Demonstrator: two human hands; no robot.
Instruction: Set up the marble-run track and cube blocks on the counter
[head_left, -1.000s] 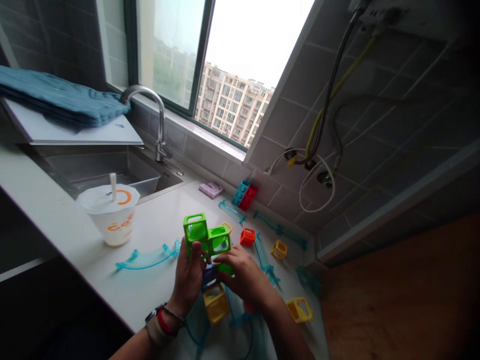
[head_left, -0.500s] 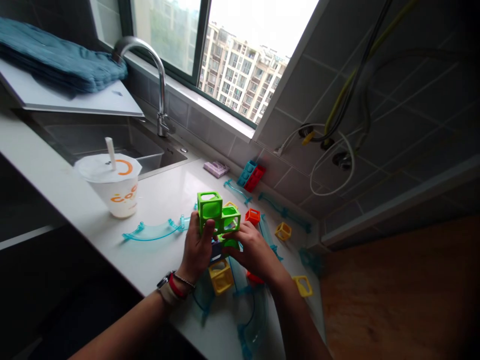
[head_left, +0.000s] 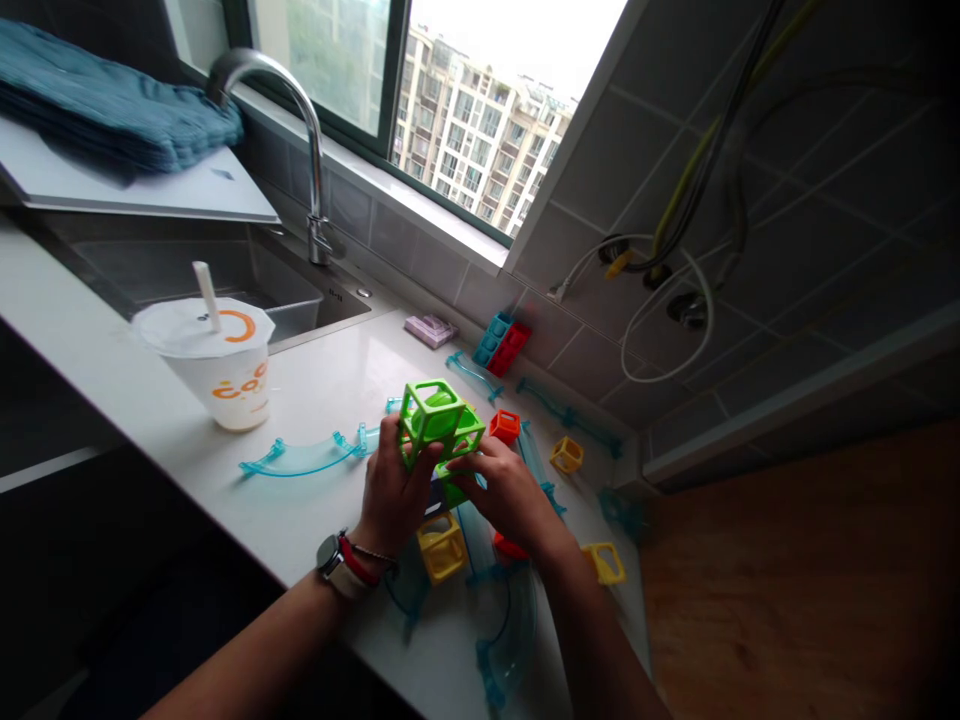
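Note:
Both hands grip a cluster of joined green hollow cube blocks (head_left: 433, 412) above the counter. My left hand (head_left: 394, 490) closes round its left side, thumb toward me. On the right side, the fingers of my right hand (head_left: 502, 485) press against the lower green cubes. A dark block (head_left: 436, 496) shows below the cluster, partly hidden between the hands. Just beneath lies a yellow cube block (head_left: 442, 548). An orange-red cube block (head_left: 505, 427) sits beyond my right hand, and another red piece (head_left: 510, 546) is partly covered by that wrist.
Clear blue track pieces (head_left: 304, 458) lie around the hands. More yellow cubes (head_left: 567, 455) are at the right. Blue and red blocks (head_left: 501, 343) lean by the wall near a purple packet (head_left: 430, 330). A lidded cup (head_left: 214, 365) stands left, before the sink (head_left: 180, 262).
The green cluster has tilted and turned in my hands, its upper cube leaning right and showing its top more. Both hands keep their hold.

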